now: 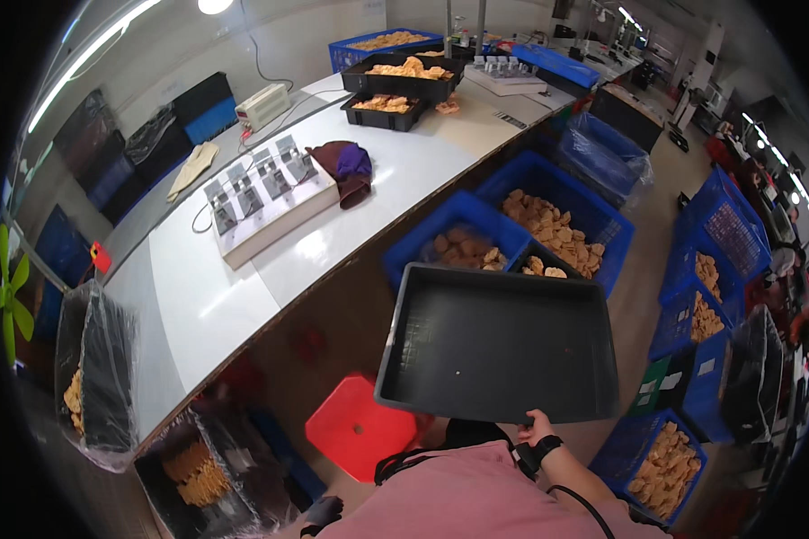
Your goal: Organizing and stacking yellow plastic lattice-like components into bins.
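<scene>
My right hand [537, 428], with a black band at the wrist, grips the near edge of a large black plastic tray [503, 350]. The tray's inside is bare apart from small pale specks. Its far side overlaps a blue crate [613, 235] of tan, flat, irregular pieces and another blue crate [400, 251] with similar pieces. My left hand [324, 510], dark and seemingly gloved, hangs low beside a black plastic-lined bin [175, 476]; its fingers are not clear. A red stool [355, 429] stands between that hand and the tray.
A white workbench [270, 296] runs diagonally on the left, carrying a white fixture box with metal clamps [279, 211], a brown and purple cloth [346, 171] and black trays of pieces [382, 112]. Blue crates [665, 467] line the right side. A plastic-lined bin [99, 377] stands at the bench's end.
</scene>
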The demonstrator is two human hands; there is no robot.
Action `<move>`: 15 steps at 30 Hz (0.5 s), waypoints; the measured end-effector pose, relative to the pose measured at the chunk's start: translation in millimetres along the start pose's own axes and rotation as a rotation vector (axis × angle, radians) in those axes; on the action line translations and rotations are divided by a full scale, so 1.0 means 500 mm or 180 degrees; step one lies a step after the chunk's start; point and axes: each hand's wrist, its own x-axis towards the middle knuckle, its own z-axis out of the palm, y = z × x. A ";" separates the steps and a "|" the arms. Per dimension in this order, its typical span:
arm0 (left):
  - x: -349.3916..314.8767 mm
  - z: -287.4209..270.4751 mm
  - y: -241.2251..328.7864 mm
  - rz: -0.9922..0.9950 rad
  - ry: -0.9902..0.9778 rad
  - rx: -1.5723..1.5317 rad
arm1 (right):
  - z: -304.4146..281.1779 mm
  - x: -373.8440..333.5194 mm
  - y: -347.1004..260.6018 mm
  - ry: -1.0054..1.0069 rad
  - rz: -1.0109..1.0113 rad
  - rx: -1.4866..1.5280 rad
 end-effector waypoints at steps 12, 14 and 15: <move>0.034 -0.108 0.174 -0.0444 0.0474 -0.0184 | 0.214 0.100 -0.057 -0.0309 0.0105 -0.0394; 0.043 -0.124 0.211 -0.0626 0.0586 -0.0342 | 0.275 0.134 -0.090 -0.0383 0.0170 -0.0403; 0.050 -0.136 0.232 -0.0714 0.0638 -0.0411 | 0.308 0.151 -0.107 -0.0375 0.0191 -0.0340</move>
